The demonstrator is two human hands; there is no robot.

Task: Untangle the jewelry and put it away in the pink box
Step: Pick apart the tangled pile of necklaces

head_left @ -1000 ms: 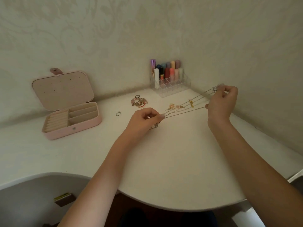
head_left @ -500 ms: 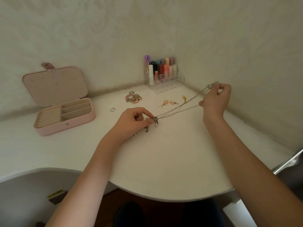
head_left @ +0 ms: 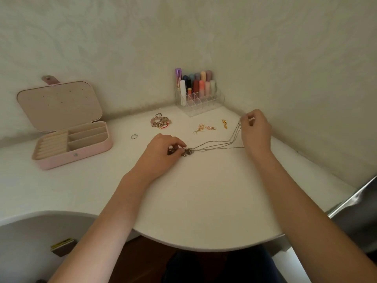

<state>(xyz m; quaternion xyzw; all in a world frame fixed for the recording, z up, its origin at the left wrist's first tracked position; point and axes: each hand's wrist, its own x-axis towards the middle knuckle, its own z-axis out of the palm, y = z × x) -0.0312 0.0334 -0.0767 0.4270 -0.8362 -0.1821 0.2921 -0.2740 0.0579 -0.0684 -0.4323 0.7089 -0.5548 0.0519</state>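
head view only: left hand pinches the pendant cluster at the near end of the silver chains, fingers curled onto it and low on the white counter; right hand pinches the far ends of the chains, raised a bit above the surface near the wall corner. several strands run between the two hands, fanned apart toward the right, bunched at the pendant end, sagging onto the counter mid-span. pink box sits open well to the left, lid up, compartments look unfilled from here. loose on the counter beyond the hands: ring, bead bracelet pile, gold earrings, another gold piece, clear lipstick organizer in the corner. step in hand, as i read it: untangling the necklaces, strands spread to find the knot. nothing stored yet by the look of it. next move likely needs the left fingers to tease one strand or pendant free at the bunched end while the right keeps light tension; pulling hard would probably tighten the knot. can't tell how many separate chains there are or where exactly they cross, too fine at this resolution
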